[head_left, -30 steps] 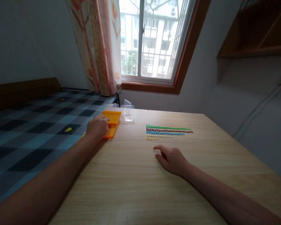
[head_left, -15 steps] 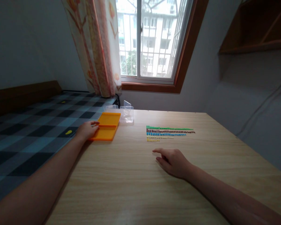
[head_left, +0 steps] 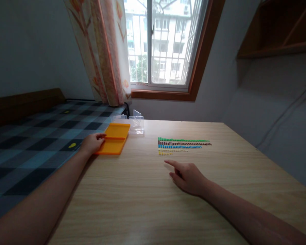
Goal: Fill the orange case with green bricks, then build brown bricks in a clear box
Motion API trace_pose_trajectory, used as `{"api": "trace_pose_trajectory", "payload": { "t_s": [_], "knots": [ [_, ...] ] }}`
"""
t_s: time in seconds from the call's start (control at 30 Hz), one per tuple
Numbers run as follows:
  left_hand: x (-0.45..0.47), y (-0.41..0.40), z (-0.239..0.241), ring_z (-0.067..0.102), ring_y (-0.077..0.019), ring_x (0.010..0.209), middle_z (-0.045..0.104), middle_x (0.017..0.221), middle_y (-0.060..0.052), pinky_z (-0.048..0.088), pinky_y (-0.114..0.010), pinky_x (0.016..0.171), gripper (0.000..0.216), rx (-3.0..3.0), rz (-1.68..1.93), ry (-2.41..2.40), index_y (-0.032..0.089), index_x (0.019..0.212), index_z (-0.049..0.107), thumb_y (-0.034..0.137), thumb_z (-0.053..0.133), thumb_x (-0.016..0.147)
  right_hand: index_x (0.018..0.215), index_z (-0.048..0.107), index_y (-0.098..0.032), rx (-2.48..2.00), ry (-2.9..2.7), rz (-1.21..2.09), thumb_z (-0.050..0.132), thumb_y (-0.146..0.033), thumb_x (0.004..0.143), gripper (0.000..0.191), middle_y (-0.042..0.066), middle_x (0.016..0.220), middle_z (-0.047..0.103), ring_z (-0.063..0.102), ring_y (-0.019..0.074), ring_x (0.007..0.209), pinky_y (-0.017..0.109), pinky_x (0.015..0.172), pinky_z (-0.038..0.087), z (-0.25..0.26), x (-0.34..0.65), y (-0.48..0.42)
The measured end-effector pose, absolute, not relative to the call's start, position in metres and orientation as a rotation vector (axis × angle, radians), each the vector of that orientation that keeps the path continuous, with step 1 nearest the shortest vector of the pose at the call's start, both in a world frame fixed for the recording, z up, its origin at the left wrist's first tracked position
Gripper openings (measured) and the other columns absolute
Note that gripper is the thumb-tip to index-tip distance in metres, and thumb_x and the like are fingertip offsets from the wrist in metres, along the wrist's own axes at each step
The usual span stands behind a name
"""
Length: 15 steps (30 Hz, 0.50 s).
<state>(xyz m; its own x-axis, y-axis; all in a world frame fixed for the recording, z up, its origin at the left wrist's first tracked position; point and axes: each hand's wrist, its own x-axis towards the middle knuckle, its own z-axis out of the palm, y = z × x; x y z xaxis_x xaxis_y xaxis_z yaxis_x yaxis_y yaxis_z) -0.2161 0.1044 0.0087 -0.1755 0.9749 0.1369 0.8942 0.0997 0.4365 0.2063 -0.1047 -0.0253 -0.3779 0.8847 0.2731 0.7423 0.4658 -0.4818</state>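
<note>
At the left edge of the table, my left hand (head_left: 92, 143) has its fingers bent over the near-left side of a shallow orange two-part tray (head_left: 111, 146), gripping its rim. My right hand (head_left: 188, 176) hovers or rests low over the wood, index finger stretched out and thumb apart, with nothing in it. Just beyond that fingertip lie rows of tiny coloured pieces: green (head_left: 178, 140), dark red (head_left: 180, 143), blue (head_left: 178, 147), pale (head_left: 172, 150) and a short yellow row (head_left: 164, 154). Their exact kind is too small to tell.
Clear plastic boxes (head_left: 137, 126) stand behind the tray at the table's far left. The wooden table (head_left: 132, 200) borders a bed with a checked cover (head_left: 35, 146) on the left. Beyond are a curtain (head_left: 104, 51) and window; a wall shelf (head_left: 277, 52) hangs at right.
The view has shifted slightly, so the tray and rows sit a little further left. My right index fingertip has lifted slightly towards the yellow row. My left hand stays on the tray.
</note>
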Motion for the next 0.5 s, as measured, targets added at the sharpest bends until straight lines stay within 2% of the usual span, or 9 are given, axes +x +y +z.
{"api": "trace_pose_trajectory", "payload": {
  "t_s": [0.17,0.37,0.5],
  "knots": [
    [-0.225,0.108,0.004,0.070,-0.0186,0.082,0.079,0.103,-0.005,0.048,-0.024,0.066,0.034,1.841,0.710,2.100,0.014,0.119,0.073,0.021,0.064,0.086,0.144,0.060,-0.024,-1.359,-2.227,0.383,0.054,-0.026,0.091,0.053,-0.002,0.071,0.069,0.060,0.0146,0.059,0.026,0.063,0.042,-0.025,0.207,-0.105],
    [-0.230,0.105,0.002,0.068,-0.0156,0.080,0.076,0.080,0.005,0.047,-0.020,0.066,0.022,1.810,0.763,1.989,0.012,0.105,0.071,0.019,0.069,0.084,0.144,0.060,-0.024,-1.367,-2.236,0.375,0.053,-0.026,0.091,0.053,-0.001,0.072,0.070,0.061,0.0156,0.061,0.026,0.063,0.042,-0.024,0.206,-0.105],
    [-0.231,0.106,0.000,0.067,-0.0156,0.079,0.075,0.079,0.005,0.048,-0.021,0.065,0.021,1.801,0.791,1.954,0.012,0.104,0.070,0.018,0.069,0.084,0.144,0.059,-0.024,-1.377,-2.240,0.376,0.053,-0.026,0.092,0.053,-0.001,0.074,0.070,0.060,0.0154,0.061,0.026,0.064,0.041,-0.025,0.206,-0.105]
  ]
}}
